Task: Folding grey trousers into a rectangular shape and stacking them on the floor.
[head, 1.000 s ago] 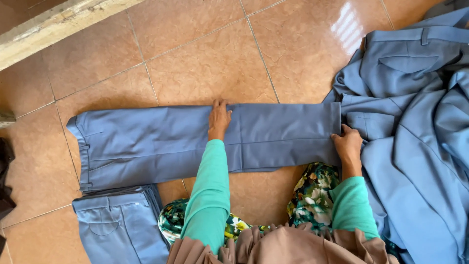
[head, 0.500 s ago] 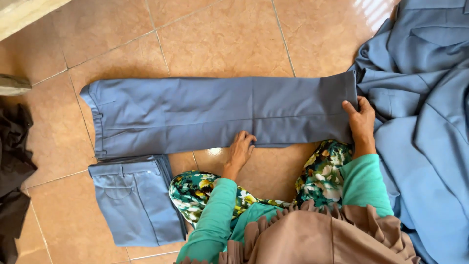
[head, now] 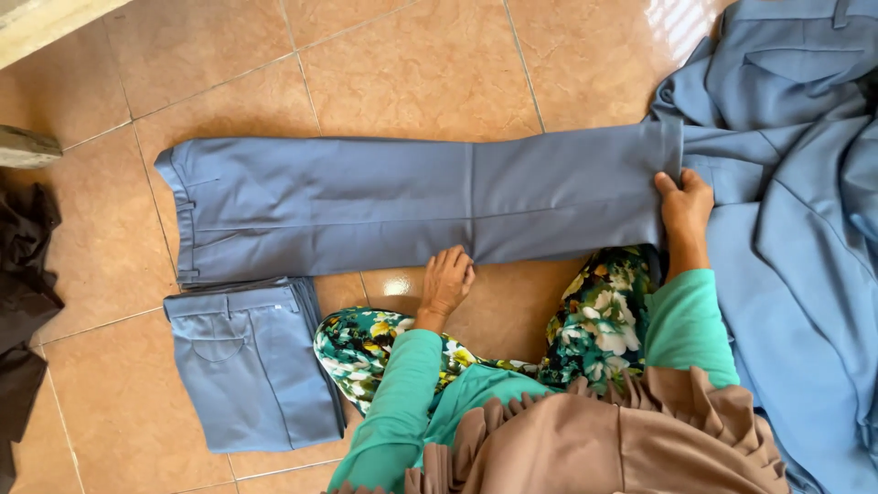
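The trousers [head: 412,206] lie flat and lengthwise on the floor [head: 412,64], and look soft, light and limp, best taken at the hem or near edge. The right hand [head: 684,203] grips the hem end, and the left hand [head: 446,282] rests open-fingered at the near edge by the middle. A folded pair [head: 251,366] lies just beside the waistband, a heap of blue cloth [head: 805,229] touches the hem, dark cloth [head: 23,302] sits well apart.
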